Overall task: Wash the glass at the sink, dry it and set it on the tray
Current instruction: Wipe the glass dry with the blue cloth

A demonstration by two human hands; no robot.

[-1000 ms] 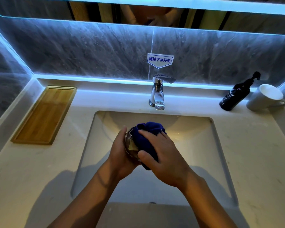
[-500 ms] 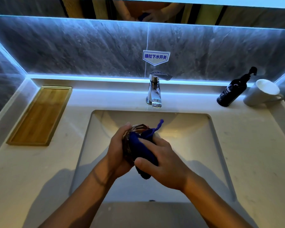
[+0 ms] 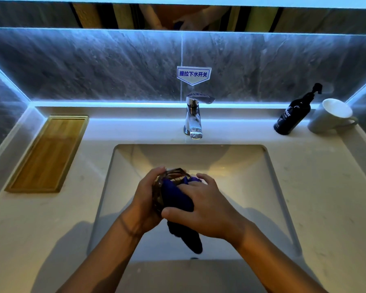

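Observation:
A clear faceted glass (image 3: 172,174) lies tilted in my left hand (image 3: 145,195), held over the middle of the white sink basin (image 3: 251,187). My right hand (image 3: 205,210) presses a dark blue cloth (image 3: 178,197) against and into the glass, and a tail of the cloth hangs below my palm. Most of the glass is hidden by the cloth and my fingers. The wooden tray (image 3: 49,153) sits on the counter at the far left with nothing on it.
A chrome tap (image 3: 193,117) stands behind the basin, no water running. A black pump bottle (image 3: 293,115) and a white mug (image 3: 331,116) stand at the back right. A small sign (image 3: 193,74) hangs on the grey stone wall.
The cloth's top has gone down from above the glass into it, so the glass rim now shows. My right hand has turned over the cloth and a tail hangs lower.

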